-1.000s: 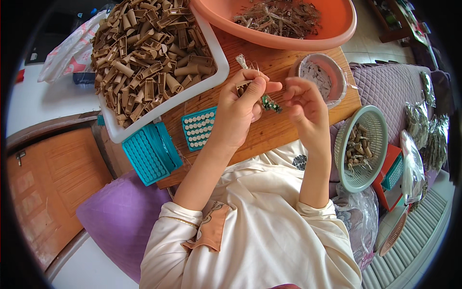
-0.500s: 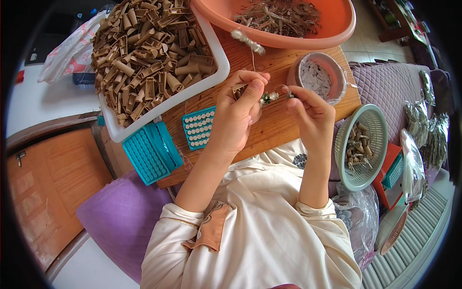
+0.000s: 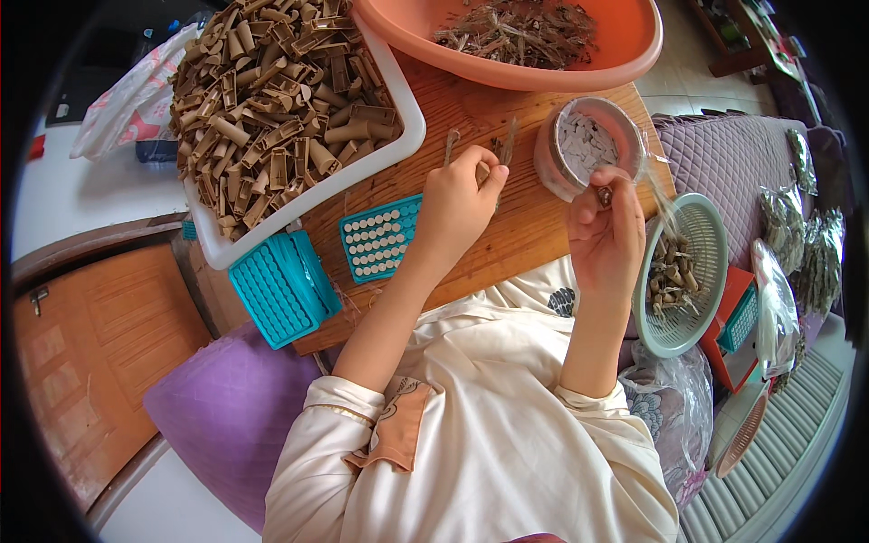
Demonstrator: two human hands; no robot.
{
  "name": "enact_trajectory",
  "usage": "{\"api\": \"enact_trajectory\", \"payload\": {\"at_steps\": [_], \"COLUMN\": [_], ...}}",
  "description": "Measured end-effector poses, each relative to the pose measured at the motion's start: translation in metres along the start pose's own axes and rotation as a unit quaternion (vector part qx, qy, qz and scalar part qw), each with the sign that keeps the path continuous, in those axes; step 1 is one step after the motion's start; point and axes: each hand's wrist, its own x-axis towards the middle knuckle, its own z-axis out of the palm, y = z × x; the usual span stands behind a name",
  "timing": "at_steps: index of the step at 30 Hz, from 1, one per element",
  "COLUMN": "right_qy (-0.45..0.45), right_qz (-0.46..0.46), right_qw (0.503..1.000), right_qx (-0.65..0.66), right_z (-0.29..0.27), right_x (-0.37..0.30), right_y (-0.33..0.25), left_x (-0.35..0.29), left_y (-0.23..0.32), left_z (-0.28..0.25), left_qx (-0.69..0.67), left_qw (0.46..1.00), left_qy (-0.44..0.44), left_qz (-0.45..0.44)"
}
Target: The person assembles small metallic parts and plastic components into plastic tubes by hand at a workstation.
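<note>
Over the wooden tabletop (image 3: 534, 222), in the head view, the hands are held apart. Thin brownish strands (image 3: 509, 145) are pinched in the left hand (image 3: 457, 201), near a teal tray (image 3: 406, 215). A small dark piece (image 3: 605, 194), its kind unclear, is gripped by the right hand (image 3: 608, 240) just beside a pot (image 3: 554, 177) filled with white chips (image 3: 587, 142).

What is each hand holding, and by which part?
The left hand pinches a wispy strand below its upper end. The right hand holds a small dark thing; which part it grips cannot be told.
</note>
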Motion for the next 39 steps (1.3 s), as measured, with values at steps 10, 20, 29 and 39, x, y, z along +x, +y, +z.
{"api": "enact_trajectory", "payload": {"at_steps": [10, 20, 29, 39], "right_qy": [0.018, -0.035, -0.2, -0.233], "right_qz": [0.01, -0.19, -0.213, -0.159], "right_qw": [0.944, 0.659, 0.727, 0.761], "right_qx": [-0.329, -0.727, -0.622, -0.585], "right_z": [0.027, 0.046, 0.029, 0.033], "right_x": [-0.03, -0.032, -0.014, -0.008], "right_y": [-0.004, -0.001, 0.005, 0.01], "left_x": [-0.044, -0.058, -0.058, -0.058], "left_y": [0.046, 0.032, 0.021, 0.015], "left_z": [-0.038, -0.035, -0.048, -0.056], "left_qx": [-0.131, -0.257, -0.273, -0.294], "left_qw": [0.987, 0.965, 0.949, 0.94], "left_qy": [-0.05, -0.059, -0.149, -0.143], "left_qz": [0.08, 0.013, -0.053, -0.096]}}
